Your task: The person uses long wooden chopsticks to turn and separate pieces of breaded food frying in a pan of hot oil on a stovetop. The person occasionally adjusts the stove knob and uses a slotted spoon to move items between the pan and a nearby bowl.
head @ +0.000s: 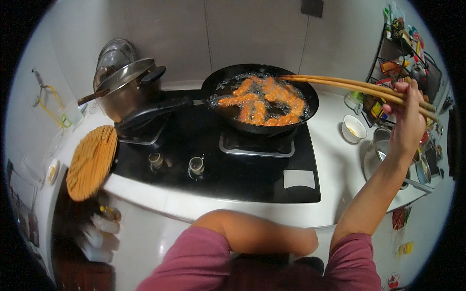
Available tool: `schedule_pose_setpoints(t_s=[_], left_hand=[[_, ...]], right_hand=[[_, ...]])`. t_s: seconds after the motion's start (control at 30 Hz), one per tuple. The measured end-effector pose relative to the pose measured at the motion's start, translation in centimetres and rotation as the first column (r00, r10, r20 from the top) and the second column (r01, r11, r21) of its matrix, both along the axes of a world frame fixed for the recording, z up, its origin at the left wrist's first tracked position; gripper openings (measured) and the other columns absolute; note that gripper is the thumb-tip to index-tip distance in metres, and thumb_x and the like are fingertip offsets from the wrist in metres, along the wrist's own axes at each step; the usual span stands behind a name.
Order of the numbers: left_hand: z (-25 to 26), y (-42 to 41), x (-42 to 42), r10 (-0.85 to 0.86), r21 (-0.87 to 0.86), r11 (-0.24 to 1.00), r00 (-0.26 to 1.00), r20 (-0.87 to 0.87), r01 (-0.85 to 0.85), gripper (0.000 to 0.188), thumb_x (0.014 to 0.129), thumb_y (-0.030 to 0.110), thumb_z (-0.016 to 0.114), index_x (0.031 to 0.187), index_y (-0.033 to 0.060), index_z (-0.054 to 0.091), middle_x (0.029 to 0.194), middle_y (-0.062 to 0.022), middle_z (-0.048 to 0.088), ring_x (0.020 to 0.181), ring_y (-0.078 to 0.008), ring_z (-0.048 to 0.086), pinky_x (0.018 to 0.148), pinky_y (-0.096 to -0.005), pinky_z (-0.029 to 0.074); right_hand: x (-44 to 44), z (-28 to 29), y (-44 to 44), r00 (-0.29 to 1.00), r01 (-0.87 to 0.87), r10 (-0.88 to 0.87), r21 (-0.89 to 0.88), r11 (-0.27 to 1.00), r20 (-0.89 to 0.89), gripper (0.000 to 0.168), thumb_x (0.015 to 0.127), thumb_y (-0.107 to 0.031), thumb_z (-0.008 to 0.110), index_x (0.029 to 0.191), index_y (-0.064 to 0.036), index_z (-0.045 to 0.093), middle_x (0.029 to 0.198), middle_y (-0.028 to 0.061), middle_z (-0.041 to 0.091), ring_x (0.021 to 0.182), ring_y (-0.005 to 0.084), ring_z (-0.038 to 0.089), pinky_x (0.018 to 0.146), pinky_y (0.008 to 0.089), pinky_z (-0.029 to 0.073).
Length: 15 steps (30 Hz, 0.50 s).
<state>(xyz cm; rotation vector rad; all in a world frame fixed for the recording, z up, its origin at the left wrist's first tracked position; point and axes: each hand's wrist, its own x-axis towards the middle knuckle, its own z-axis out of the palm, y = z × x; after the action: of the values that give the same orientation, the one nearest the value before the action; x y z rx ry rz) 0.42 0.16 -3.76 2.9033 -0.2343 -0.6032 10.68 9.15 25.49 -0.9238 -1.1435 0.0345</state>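
Observation:
My right hand (pixel 409 109) grips a pair of long wooden chopsticks (pixel 342 83) near their thick ends. The chopsticks reach left over the rim of a black wok (pixel 251 127), and their tips are close to the dough at its far side. Several golden-brown fried dough twists (pixel 240 99) lie in the bubbling oil (pixel 227 91). The wok stands on the right burner of a black glass cooktop (pixel 247 178), its long handle (pixel 156 109) pointing left. My left arm (pixel 262 231) is bent across my body; its fingers cannot be made out.
A steel pot (pixel 134 87) with a dark handle stands at back left, lids (pixel 116 52) behind it. A round tray (pixel 91 163) of raw dough strands sits at the left. To the right are a white bowl (pixel 354 129), a metal pot (pixel 375 152) and a black rack (pixel 378 65) of packets.

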Motion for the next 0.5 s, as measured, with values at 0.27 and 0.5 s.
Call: schedule_pose_setpoints(t_s=[0.27,0.5], left_hand=[[2.7,-0.2,-0.3,-0.036,0.037,0.999,0.993,-0.114,0.04,0.034,0.067,0.035,0.075,0.09,0.0094,0.073,0.089,-0.0089,0.07,0.088,-0.0284,0.065,0.078,-0.041,0.05],[1.9,0.0,0.1,-0.068,0.118,0.99,0.99,-0.12,0.082,0.037,0.07,0.04,0.074,0.092,0.0105,0.073,0.095,-0.0071,0.069,0.09,-0.0281,0.064,0.078,-0.042,0.05]], right_hand=[[-4.2,9.7,-4.5,0.735,0.365,-0.232,-0.083,0.927,0.637,0.05,0.09,-0.055,0.046,0.098,-0.009,0.063,0.084,0.0099,0.063,0.071,0.0154,0.065,0.063,0.0253,0.053],[-12.4,12.2,-4.4,0.741,0.505,-0.221,-0.308,0.806,0.634,0.048,0.091,-0.049,0.046,0.088,-0.004,0.059,0.075,0.0126,0.063,0.059,0.0184,0.065,0.054,0.0275,0.057]])
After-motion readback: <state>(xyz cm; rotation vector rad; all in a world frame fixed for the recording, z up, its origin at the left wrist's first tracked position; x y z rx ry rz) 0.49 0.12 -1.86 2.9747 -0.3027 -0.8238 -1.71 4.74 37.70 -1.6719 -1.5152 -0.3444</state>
